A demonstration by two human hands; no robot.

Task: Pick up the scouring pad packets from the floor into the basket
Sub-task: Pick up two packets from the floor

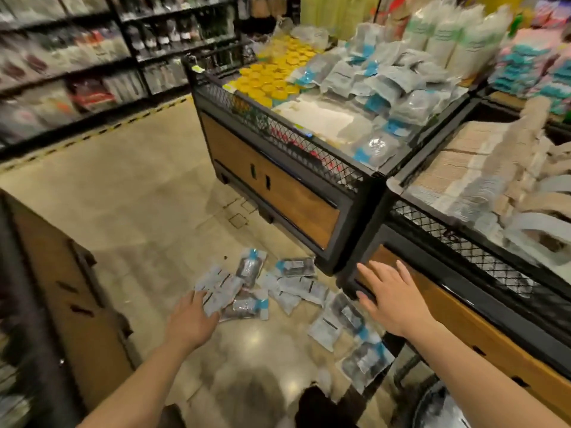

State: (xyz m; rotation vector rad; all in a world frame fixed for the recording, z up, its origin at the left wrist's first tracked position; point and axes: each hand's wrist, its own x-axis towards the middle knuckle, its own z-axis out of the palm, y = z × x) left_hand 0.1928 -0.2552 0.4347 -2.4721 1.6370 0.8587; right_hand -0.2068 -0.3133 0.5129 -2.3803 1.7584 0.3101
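Several scouring pad packets (287, 291), clear plastic with blue tops and dark pads inside, lie scattered on the tan floor in front of the display bins. My left hand (193, 319) reaches down over the left end of the pile, fingers spread, fingertips at a packet (216, 299); whether it touches is unclear. My right hand (391, 296) hovers open, palm down, above the right side of the pile and in front of the bin's wooden panel. A dark wire basket (432, 406) shows partly at the bottom right, below my right forearm.
A black mesh-sided display bin (278, 177) holds more of the same packets (380, 88) and yellow-lidded items (272, 78). A second bin (463, 273) with paper goods stands at the right. A wooden cabinet (61, 298) is at left; shelves line the back.
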